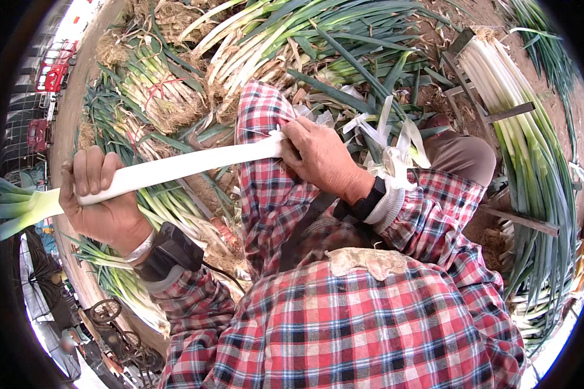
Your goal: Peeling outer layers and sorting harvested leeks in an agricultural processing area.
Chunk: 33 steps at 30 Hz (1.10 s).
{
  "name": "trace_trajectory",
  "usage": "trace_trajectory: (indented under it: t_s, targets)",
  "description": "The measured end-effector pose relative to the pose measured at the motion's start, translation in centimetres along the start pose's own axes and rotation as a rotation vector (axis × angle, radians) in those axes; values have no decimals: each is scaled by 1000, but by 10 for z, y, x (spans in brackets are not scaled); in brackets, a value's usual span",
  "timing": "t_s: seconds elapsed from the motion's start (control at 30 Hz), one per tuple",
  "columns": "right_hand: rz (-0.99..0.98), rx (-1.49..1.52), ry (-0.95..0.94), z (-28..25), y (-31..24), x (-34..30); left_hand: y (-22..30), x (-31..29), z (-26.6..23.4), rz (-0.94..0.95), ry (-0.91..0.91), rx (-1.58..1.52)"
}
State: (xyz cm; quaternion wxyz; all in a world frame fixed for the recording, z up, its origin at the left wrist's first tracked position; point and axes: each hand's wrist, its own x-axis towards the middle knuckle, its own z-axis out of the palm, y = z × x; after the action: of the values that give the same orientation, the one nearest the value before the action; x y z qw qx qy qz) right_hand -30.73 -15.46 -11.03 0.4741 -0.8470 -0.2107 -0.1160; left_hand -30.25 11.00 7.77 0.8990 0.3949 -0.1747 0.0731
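Brown dirt ground (pixel 68 117); I see left hand (pixel 110 211) curled round long white-green leek (pixel 188 167), right hand (pixel 324 159) gripping end; likely brittle, support mid-stalk.

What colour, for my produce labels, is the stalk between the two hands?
The stalk is white there, best seen in the head view.

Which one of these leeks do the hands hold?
The single leek stretched between the left hand, near its green part, and the right hand, at its white end; the other leeks lie grouped together.
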Motion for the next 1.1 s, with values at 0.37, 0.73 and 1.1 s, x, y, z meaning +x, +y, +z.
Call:
trace_trajectory:
  t_s: [0.37, 0.73, 1.1]
  targets:
    - [33, 311, 20, -21, 0, -15, -3, 1, 8, 3, -176, -20]
    - [-218, -90, -40, -10, 0, -15, -1, 6, -1, -27, -139, -38]
    - [-220, -114, -69, -7, 3, -12, -3, 8, -10, -32, -60, -50]
